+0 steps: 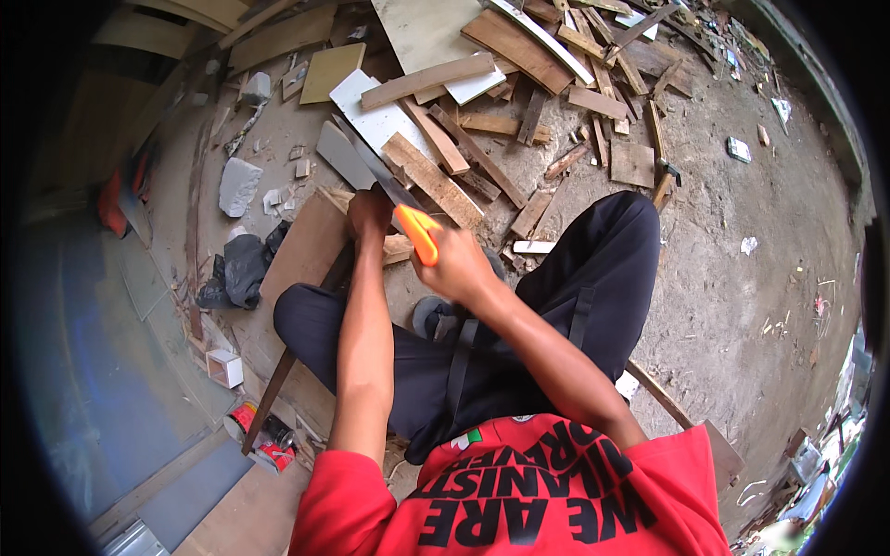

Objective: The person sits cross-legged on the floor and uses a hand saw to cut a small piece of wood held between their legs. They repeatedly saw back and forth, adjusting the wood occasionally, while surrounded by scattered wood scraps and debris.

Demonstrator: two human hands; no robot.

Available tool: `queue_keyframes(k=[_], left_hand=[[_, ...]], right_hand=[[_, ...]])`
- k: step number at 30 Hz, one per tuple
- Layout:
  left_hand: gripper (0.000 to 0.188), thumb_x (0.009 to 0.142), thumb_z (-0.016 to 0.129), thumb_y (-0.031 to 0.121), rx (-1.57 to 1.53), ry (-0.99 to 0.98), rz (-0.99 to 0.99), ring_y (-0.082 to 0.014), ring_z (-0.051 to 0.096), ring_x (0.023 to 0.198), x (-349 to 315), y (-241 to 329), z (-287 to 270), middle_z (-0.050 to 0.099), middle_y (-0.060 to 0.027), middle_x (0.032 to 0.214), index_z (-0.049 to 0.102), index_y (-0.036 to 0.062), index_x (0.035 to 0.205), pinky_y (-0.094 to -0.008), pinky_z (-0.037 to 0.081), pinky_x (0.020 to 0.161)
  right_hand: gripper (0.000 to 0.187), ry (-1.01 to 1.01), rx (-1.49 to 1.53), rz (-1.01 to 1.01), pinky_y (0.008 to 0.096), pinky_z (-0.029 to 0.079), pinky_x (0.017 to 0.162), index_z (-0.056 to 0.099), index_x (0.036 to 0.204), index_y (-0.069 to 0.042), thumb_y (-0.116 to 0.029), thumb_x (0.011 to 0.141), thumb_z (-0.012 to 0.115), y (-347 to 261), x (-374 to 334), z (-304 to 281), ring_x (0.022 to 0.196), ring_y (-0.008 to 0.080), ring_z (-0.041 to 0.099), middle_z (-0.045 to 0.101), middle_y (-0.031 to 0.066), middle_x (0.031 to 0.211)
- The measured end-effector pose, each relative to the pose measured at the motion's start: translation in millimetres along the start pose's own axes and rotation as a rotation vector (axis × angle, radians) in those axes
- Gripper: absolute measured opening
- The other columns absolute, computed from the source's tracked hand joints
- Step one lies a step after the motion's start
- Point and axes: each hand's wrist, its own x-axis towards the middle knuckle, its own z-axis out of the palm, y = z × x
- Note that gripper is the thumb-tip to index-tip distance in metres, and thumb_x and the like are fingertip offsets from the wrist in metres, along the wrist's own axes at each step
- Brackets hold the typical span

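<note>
My right hand (459, 266) is closed around the orange handle of a hand saw (425, 233). Its dark blade slants away to the upper left, past the fingers of my left hand (369, 213). That left hand is closed beside the blade on a piece of wood (336, 197), mostly hidden under the hand and wrist. Just beyond, a narrow pale grey board (344, 156) lies along the blade's left side. A wide brown board (308, 243) leans near my left knee. Under the saw handle, a short wooden offcut (399, 248) shows beside my left wrist.
Scrap planks (431, 181) lie heaped ahead, with a hammer-like tool (667, 173) at their right. Left are a broken white block (240, 187), a black plastic bag (245, 269), a small white box (223, 368) and a red can (243, 419). Concrete floor (732, 306) stretches right.
</note>
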Motion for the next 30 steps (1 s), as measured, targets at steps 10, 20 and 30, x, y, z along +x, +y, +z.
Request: queue_keyframes(k=[10,20,30], left_hand=[[0.054,0.093,0.037,0.037,0.004,0.039,-0.124,-0.0501,0.064,0.094,-14,11,-5,0.066,-0.0324,0.097,0.071,-0.0053,0.091,-0.0532,0.05,0.087],[0.03,0.095,0.049,0.028,0.422,0.008,0.219,-0.0358,0.072,0.089,0,7,3,0.072,-0.0198,0.094,0.071,0.007,0.092,-0.0453,0.059,0.073],[0.058,0.095,0.035,0.04,-0.086,0.087,-0.174,-0.0465,0.065,0.097,-22,26,-22,0.068,-0.0303,0.1,0.071,-0.0053,0.096,-0.0523,0.05,0.09]], right_hand=[[0.019,-0.073,0.049,-0.016,0.048,0.054,0.065,0.065,0.086,0.001,-0.015,0.076,0.067,-1,-87,-66,0.069,0.0436,0.065,0.065,0.0217,0.072],[0.018,0.041,0.21,-0.078,0.0456,0.053,0.069,0.065,0.084,-0.001,-0.017,0.077,0.068,52,10,18,0.074,0.0411,0.066,0.067,0.0228,0.079],[0.01,0.192,0.273,-0.161,0.029,0.046,0.056,0.067,0.09,0.0,-0.007,0.083,0.067,79,-75,-59,0.056,0.0169,0.06,0.061,0.0092,0.067]])
